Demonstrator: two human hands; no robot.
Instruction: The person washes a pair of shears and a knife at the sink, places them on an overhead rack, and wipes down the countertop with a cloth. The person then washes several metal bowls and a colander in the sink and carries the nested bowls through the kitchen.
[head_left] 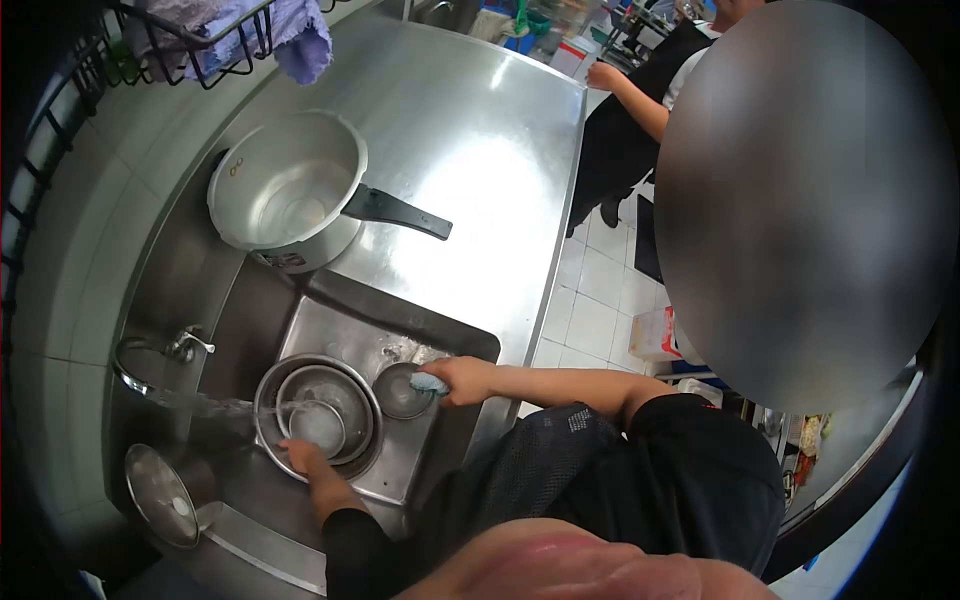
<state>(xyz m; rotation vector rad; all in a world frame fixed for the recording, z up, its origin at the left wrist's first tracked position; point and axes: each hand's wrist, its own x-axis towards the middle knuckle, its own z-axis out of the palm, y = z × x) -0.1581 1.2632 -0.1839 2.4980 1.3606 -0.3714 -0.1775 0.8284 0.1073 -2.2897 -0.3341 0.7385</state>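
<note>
In the sink [415,470], a small round metal bowl [322,425] sits inside larger nested metal basins [367,385]. My left hand [300,457] is at the small bowl's near rim, its fingers closed on the edge. Water runs from the curved tap [135,378] into the nested basins. My right hand [463,381] grips a pale blue-grey cloth [430,384], crumpled at the fingertips. Beside that cloth lies another small round metal bowl [400,392] on the sink floor, close to or touching it. Foamy water shows near the sink's far side.
A large pot [290,190] with a black handle stands on the steel counter [450,130] beyond the sink. Left of the sink rests a tilted metal bowl [165,492]. A wire rack [200,40] holds purple cloths [300,45]. Another person [640,120] stands across the tiled floor.
</note>
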